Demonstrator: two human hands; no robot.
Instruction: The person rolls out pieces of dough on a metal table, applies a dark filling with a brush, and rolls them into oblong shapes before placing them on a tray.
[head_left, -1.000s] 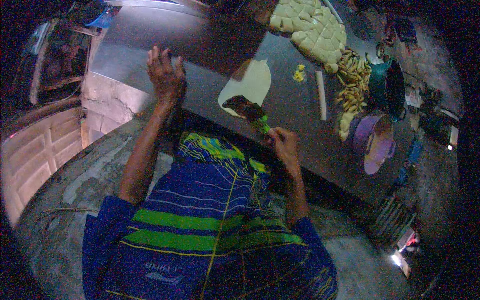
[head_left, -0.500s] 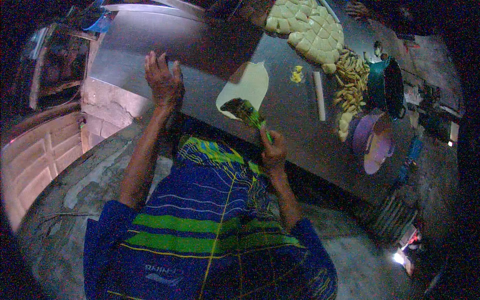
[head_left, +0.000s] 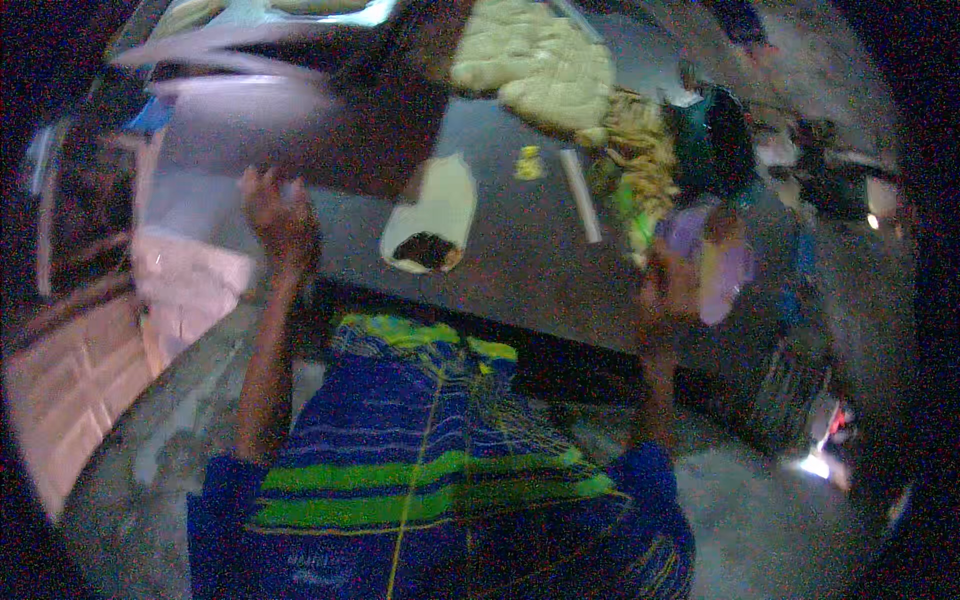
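A flattened oval of pale dough (head_left: 447, 195) lies on the metal tabletop (head_left: 520, 260), with a dark brown filling (head_left: 425, 250) on its near end. To its left, my left hand (head_left: 283, 225) is over the tabletop with its fingers apart and nothing in them. My right hand (head_left: 668, 285) is on the right, beside a purple bowl (head_left: 683, 230). It is closed on a green-handled spreader (head_left: 628, 205), blurred by motion, whose tip points toward a heap of pale yellow finger-shaped pieces (head_left: 640, 140).
A large mass of dough scored into pieces (head_left: 540, 70) lies at the back. A small yellow lump (head_left: 527, 163) and a white stick (head_left: 580, 195) lie between it and me. A dark green pot (head_left: 715, 140) stands at the right, and metal trays (head_left: 230, 50) are at the far left.
My right hand has moved right with the spreader, from the dough to beside the purple bowl. Dark filling now sits on the dough. The whole view has shifted.
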